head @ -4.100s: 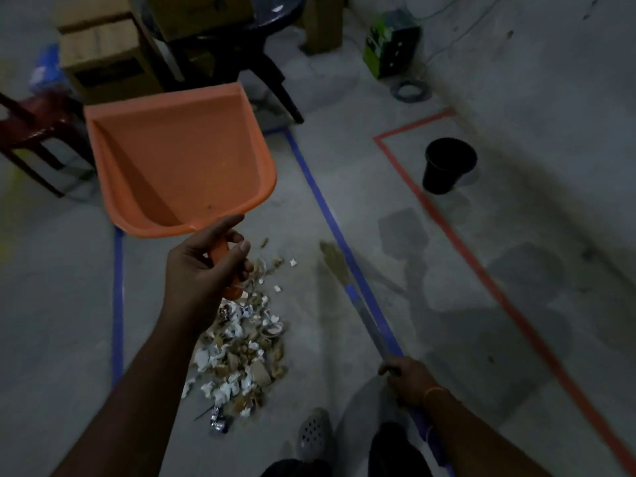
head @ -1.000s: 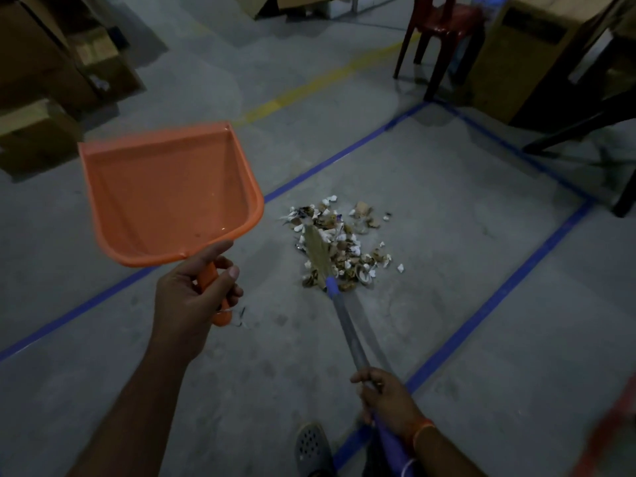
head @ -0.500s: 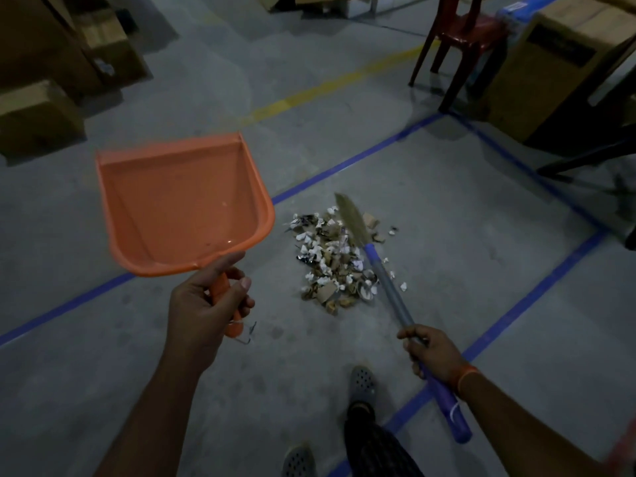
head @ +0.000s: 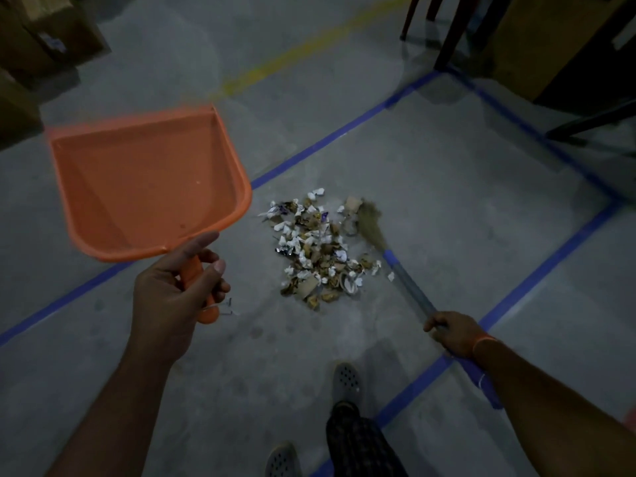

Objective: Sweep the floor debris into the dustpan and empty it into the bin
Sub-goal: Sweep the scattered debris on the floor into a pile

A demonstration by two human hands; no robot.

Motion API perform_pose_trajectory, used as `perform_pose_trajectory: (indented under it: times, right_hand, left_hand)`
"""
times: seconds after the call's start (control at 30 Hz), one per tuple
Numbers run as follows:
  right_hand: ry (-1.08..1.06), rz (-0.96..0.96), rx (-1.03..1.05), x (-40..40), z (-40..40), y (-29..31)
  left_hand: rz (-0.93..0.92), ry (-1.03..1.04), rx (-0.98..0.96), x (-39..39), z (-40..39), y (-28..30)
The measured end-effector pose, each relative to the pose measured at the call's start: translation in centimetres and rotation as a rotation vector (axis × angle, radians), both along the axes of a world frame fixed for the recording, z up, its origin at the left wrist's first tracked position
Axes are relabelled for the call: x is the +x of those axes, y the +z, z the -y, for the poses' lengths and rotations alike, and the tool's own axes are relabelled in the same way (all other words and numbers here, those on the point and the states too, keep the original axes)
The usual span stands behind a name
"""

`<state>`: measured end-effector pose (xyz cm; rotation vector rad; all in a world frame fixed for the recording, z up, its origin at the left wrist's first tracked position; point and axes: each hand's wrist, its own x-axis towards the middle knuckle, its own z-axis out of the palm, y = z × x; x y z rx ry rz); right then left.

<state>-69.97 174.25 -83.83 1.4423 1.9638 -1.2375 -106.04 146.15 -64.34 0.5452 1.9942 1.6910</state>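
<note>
My left hand (head: 175, 290) grips the handle of an orange dustpan (head: 148, 180), held up in the air to the left of the pile, its pan bare inside. A heap of white and brown paper scraps (head: 318, 249) lies on the grey concrete floor. My right hand (head: 454, 333) holds the blue-grey shaft of a broom (head: 406, 280). The straw head of the broom rests on the floor at the pile's right edge. No bin shows in this view.
Blue tape lines (head: 330, 137) frame the floor patch and a yellow line (head: 296, 53) runs beyond it. Cardboard boxes (head: 38, 36) stand at the far left. Chair legs (head: 447, 32) and a large box (head: 537, 43) crowd the far right. My sandalled feet (head: 346, 380) stand below the pile.
The broom head has moved from over the middle of the pile to its right edge. My right hand has shifted right. The dustpan stays raised on the left.
</note>
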Motion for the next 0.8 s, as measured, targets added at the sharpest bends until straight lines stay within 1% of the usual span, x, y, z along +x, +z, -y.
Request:
perform_pose_trajectory:
  times: [0.1, 0.27, 0.4, 0.53, 0.63, 0.8]
  right_hand:
    - [0.023, -0.046, -0.016, 2.1, 2.3, 0.6]
    - [-0.114, -0.157, -0.037, 6.3, 9.6, 2.5]
    - [-0.254, -0.149, 0.002, 9.3, 15.5, 2.0]
    - [-0.354, -0.133, -0.009, 11.8, 21.5, 0.2]
    - [-0.438, -0.135, -0.028, 11.8, 25.4, -1.1]
    - [-0.401, -0.168, -0.118, 9.3, 29.9, -1.8]
  left_hand:
    - [0.013, -0.020, -0.003, 0.3, -0.5, 0.0]
    - [0.011, -0.096, 0.011, 0.8, -0.1, 1.0]
    - [0.011, -0.171, 0.035, 1.4, 2.2, 1.8]
    - [0.003, -0.240, 0.046, 2.2, 6.5, 2.3]
    - [0.005, -0.267, 0.044, 2.7, 9.5, 2.4]
    - [-0.002, -0.295, 0.049, 3.1, 13.0, 2.0]
